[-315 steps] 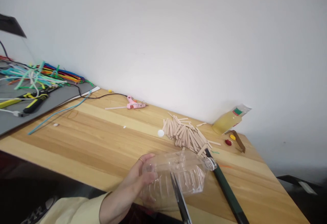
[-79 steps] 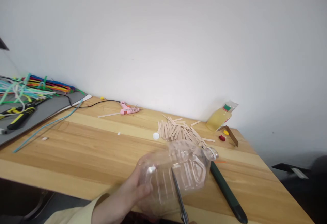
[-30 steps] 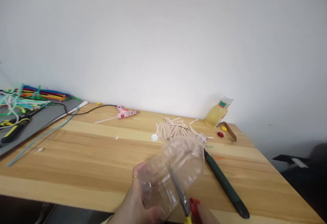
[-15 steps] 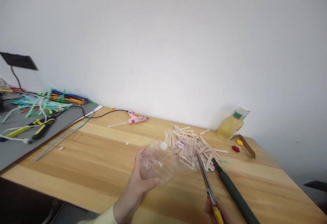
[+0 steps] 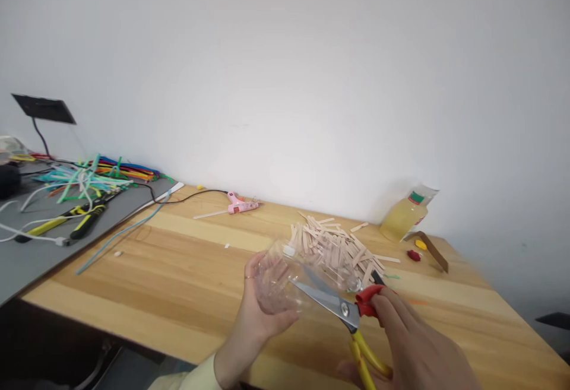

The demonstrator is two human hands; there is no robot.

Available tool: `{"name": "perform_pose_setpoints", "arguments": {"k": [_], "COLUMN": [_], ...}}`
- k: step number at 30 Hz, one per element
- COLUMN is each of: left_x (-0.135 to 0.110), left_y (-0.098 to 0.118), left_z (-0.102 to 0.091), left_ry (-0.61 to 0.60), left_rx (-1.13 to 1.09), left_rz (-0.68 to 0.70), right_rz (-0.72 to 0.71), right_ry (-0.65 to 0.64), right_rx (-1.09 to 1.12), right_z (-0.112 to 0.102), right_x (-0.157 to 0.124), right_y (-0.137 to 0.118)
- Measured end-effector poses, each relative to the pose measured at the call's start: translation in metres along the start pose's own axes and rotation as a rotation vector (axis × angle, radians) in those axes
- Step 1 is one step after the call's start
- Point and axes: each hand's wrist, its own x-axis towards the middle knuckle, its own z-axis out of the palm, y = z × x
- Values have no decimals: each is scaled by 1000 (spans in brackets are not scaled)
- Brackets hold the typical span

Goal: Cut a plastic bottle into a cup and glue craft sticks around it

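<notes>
My left hand (image 5: 258, 319) grips the base end of a clear plastic bottle (image 5: 298, 274) held above the wooden table (image 5: 178, 271). My right hand (image 5: 414, 348) holds scissors (image 5: 345, 313) with red and yellow handles; their blades are apart and point left against the bottle's side. Behind the bottle lies a pile of wooden craft sticks (image 5: 336, 247).
A pink glue gun (image 5: 240, 204) with a black cord lies near the wall. A yellowish bottle (image 5: 403, 215) and small red and yellow pieces sit at the back right. Coloured pipe cleaners (image 5: 98, 173) and yellow-handled pliers (image 5: 75, 224) lie on a grey mat at left.
The bottle has turned and shifted left in my left hand. My right hand has swung the scissors round from pointing away to pointing left at the bottle, and the handles have come into view.
</notes>
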Motion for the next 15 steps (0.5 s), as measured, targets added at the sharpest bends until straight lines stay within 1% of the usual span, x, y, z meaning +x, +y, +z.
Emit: {"name": "perform_pose_setpoints", "arguments": {"k": [4, 6, 11, 15], "left_x": [-4, -5, -6, -7], "left_y": [3, 6, 10, 9], "left_z": [2, 4, 6, 8], "left_ry": [-73, -91, -71, -58], "left_rx": [7, 7, 19, 10], "left_rz": [-14, -16, -30, -34], "right_rz": [-34, -25, 24, -32], "right_ry": [1, -17, -65, -53], "right_rx": [2, 26, 85, 81], "right_z": [-5, -7, -9, -10], "right_x": [7, 7, 6, 7], "right_y": [-6, -9, -13, -12]}}
